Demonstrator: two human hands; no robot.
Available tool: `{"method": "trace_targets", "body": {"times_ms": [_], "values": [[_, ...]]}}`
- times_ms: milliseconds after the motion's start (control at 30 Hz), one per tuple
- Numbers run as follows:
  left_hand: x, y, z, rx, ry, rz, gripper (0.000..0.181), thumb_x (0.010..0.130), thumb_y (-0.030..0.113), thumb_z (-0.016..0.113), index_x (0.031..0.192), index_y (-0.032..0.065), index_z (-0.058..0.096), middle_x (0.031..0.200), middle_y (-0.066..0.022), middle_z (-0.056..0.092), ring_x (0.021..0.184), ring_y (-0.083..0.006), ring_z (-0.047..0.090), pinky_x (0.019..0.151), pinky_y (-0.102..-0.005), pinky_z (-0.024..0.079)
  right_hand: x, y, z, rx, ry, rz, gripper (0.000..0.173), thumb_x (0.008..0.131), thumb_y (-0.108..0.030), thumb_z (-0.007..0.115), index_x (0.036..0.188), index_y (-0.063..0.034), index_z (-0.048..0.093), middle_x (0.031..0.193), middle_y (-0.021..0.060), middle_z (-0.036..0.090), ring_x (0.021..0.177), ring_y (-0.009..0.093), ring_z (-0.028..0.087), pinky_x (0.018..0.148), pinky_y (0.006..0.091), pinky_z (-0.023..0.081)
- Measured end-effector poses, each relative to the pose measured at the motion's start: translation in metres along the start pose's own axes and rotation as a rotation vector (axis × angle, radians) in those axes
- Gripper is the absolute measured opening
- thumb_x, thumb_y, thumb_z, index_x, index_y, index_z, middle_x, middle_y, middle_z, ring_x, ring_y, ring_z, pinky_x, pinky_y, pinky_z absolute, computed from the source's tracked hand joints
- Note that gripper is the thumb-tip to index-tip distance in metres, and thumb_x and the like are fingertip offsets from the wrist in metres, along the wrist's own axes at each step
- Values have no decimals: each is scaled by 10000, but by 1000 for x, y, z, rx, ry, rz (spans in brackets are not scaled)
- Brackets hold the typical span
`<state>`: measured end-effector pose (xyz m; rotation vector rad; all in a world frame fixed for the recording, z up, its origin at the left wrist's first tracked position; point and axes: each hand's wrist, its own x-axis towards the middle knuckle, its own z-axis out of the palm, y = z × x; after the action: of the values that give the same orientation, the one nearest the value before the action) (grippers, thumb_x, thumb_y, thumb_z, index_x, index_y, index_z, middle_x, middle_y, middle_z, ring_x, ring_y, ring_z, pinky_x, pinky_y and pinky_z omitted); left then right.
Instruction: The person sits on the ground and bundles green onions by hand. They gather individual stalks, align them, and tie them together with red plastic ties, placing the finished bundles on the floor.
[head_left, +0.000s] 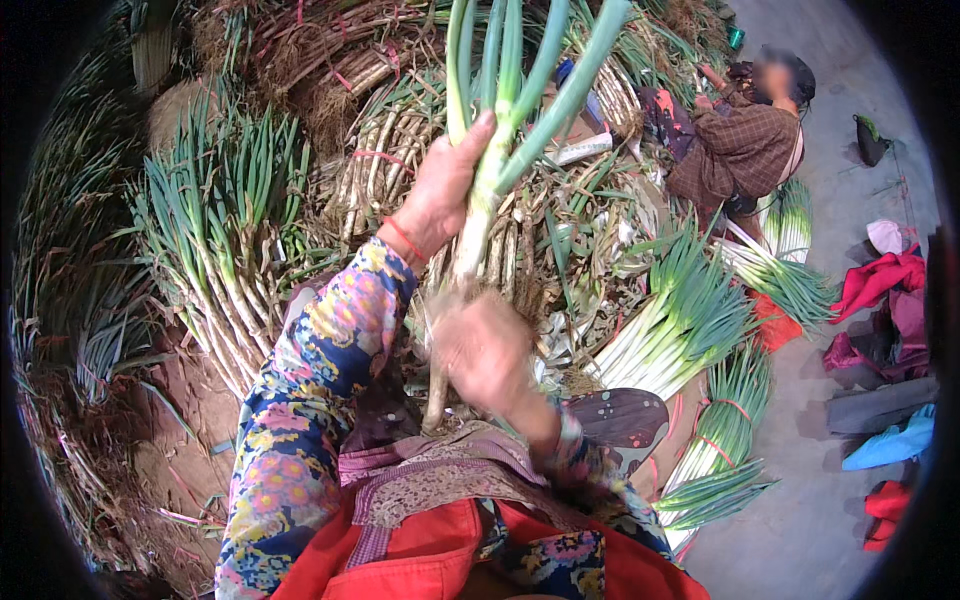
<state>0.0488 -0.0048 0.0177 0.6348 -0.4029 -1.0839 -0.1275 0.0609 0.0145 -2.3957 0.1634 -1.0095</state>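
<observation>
My left hand (442, 180) is closed around the upper stem of a large green onion (474, 236), its thumb lying where the green leaves (517, 67) fan out. The pale stem slants down toward my lap. My right hand (484, 349) is motion-blurred at the lower part of that stem; its fingers look curled, but whether they grip the stem cannot be made out. To the left lie unpeeled green onions (225, 300) with brownish stems. On the right is a pile of clean, white-stemmed green onions (645, 337).
Tied bundles of untrimmed onions (382, 165) lie ahead, beside peeled husks and leaves (592, 247). A banded onion bundle (720, 435) lies at lower right. Another person (742, 142) sits at upper right near more onions (780, 277). Red cloth (885, 277) lies on the grey floor.
</observation>
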Motion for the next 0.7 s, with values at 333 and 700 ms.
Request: {"method": "trace_targets", "body": {"times_ms": [333,700], "values": [[-4,-10,25,-24,29,104,356,937,319,494,1092,-1,521,891,-97,629,709,-187,639,631,-316,567,-102,16,25,362,-14,727,342,944,-244,491,1158,23,483,976,106,598,781,153,589,687,258,483],[-122,-72,23,992,-204,-1,353,879,289,506,667,11,551,546,-38,505,492,-107,479,423,-303,357,-72,16,-20,508,474,939,328,986,-321,366,999,-37,529,618,-1,494,423,68,437,359,219,340]]}}
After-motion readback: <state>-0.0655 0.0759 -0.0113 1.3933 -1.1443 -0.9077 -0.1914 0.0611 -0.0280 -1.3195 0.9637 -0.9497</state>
